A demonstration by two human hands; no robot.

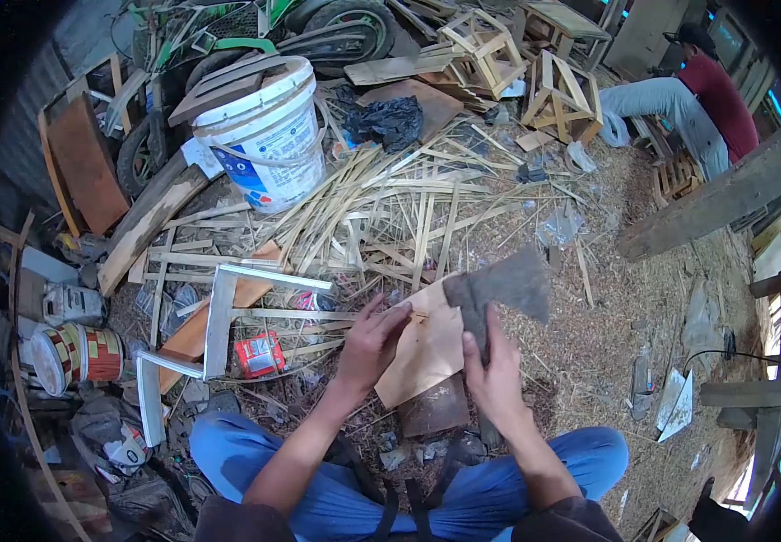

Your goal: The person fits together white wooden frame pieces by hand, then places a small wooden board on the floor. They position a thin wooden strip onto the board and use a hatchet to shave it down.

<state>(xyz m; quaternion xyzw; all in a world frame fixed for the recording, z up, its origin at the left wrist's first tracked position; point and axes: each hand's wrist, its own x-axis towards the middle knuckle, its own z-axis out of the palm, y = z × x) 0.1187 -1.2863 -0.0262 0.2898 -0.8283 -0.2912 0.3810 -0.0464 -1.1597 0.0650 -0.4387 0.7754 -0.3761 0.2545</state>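
A pale, flat piece of wood (422, 348) stands tilted over a dark wooden block (436, 408) between my knees. My left hand (372, 348) is closed on the wood's left edge, with the fingers at its upper part. Against the wood's upper right side lies a dark hatchet head (508, 285), its broad blade pointing right. My right hand (496, 370) grips the hatchet just below the head, the index finger stretched up along it. Part of the handle is hidden behind that hand.
Thin wooden strips (390, 199) litter the ground ahead. A white bucket (273, 154) with boards on its lid stands at upper left. A white frame (219, 321) and red packet (260, 354) lie left. Another person (706, 99) sits at upper right, near a slanting beam (715, 199).
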